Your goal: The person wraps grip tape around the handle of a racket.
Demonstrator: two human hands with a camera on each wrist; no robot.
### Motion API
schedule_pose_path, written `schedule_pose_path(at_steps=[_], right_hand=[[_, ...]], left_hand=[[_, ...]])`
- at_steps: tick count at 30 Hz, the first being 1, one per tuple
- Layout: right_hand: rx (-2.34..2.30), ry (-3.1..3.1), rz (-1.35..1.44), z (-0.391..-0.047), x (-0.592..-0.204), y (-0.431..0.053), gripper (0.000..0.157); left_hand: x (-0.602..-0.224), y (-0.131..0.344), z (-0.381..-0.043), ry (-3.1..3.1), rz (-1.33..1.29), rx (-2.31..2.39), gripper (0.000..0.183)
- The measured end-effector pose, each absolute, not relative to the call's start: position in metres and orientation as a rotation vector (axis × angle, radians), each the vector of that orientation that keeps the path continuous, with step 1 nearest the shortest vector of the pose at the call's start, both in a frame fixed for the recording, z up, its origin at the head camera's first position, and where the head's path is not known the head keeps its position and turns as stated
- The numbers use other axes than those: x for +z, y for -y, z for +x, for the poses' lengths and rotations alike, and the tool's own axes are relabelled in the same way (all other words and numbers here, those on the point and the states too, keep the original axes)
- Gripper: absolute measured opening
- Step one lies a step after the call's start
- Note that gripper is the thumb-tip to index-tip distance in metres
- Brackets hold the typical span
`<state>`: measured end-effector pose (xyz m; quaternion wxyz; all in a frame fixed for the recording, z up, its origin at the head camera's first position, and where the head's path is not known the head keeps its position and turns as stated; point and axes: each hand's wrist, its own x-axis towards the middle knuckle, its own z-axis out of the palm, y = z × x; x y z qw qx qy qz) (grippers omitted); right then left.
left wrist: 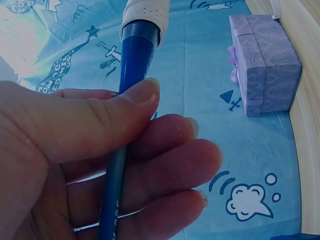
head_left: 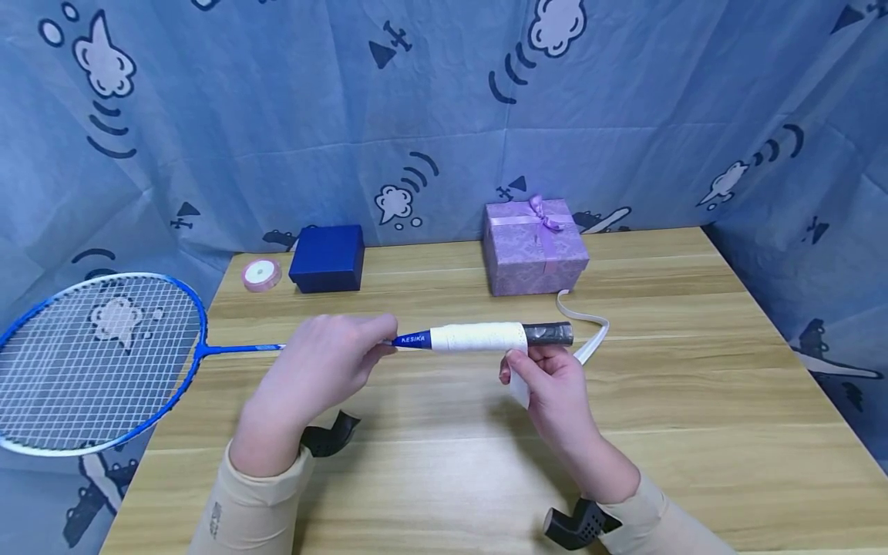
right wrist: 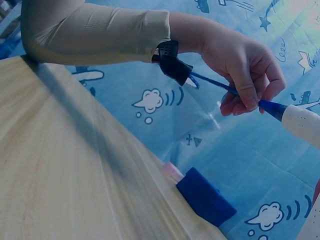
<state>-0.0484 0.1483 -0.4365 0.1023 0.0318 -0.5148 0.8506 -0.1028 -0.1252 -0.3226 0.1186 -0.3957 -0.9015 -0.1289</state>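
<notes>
A badminton racket [head_left: 239, 349] with a blue and white frame is held level above the table, its head to the left. My left hand [head_left: 322, 358] pinches its blue shaft [left wrist: 114, 195] between thumb and fingers, just before the blue cone [head_left: 412, 339]. White perforated grip tape [head_left: 479, 337] covers most of the handle; the black butt end [head_left: 548, 334] is bare. Beneath the handle, my right hand [head_left: 560, 389] pinches a strip of the tape between thumb and forefinger. A loose white tail [head_left: 597, 320] curves out behind that hand. In the right wrist view my right hand is mostly hidden.
On the wooden table [head_left: 694, 370], a lilac gift box [head_left: 537, 254] with a bow stands at the back. Further left are a dark blue box [head_left: 326, 262] and a pink ribbon roll [head_left: 261, 274]. A blue patterned cloth [head_left: 444, 92] hangs behind and beside the table.
</notes>
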Motion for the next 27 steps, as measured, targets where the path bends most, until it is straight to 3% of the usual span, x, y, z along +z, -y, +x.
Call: schedule_pose_path(at_steps=[10, 18, 27], right_hand=[[2.469, 1.539, 0.093, -0.0491, -0.4388, -0.1479, 0.022], [2.484, 1.473, 0.165, -0.0498, -0.4402, -0.1486, 0.038], [2.500, 1.447, 0.194, -0.0481, -0.4381, -0.1496, 0.035]], left_hand=[[-0.3222, 0.1257, -0.1035, 2.663, -1.149, -0.405, 0.017], [-0.3223, 0.1265, -0.1036, 2.679, -1.148, -0.396, 0.014], [-0.3213, 0.1252, -0.1038, 2.805, -1.094, -0.354, 0.009]])
